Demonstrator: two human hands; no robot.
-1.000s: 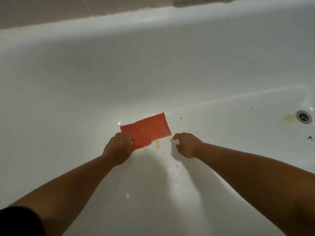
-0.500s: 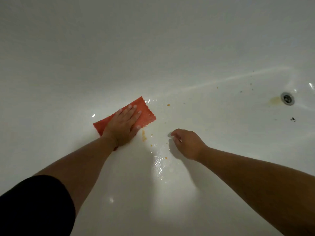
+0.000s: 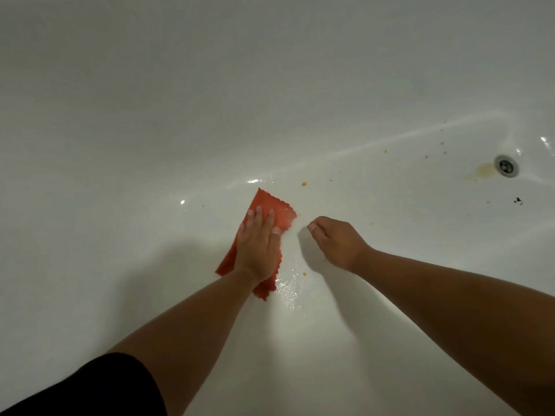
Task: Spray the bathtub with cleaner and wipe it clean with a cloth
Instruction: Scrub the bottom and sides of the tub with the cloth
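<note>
Left grip (image 3: pixel 258 250) lies flat on the cloth (image 3: pixel 280 213), fingers straight and close together, palm pressing it against the tub (image 3: pixel 180 115) floor; nothing is curled round the fabric. The orange-red cloth with its zigzag edge runs lengthwise under this grip: 1 end sticks out past the fingertips, up and to the right, and the other end shows behind the wrist on both sides.

Right grip (image 3: pixel 338 241) sits just right of the left one, low over the tub floor, its fingers loosely curled and holding nothing. Its fingertips point toward the cloth's near corner, close to it but apart. Whether the knuckles touch the floor I cannot tell.

Between the 2 grips and a little nearer the person, a wet patch (image 3: pixel 288 288) glistens beside the cloth's rear end. Beyond the cloth's far tip lies a yellow crumb (image 3: pixel 304 184), with more small specks scattered further right. Well right of the right grip is the drain (image 3: pixel 506 165), a yellowish stain (image 3: pixel 482 170) touching its left side. On the left arm, a black sleeve (image 3: pixel 90 388) fills the lower-left corner.
</note>
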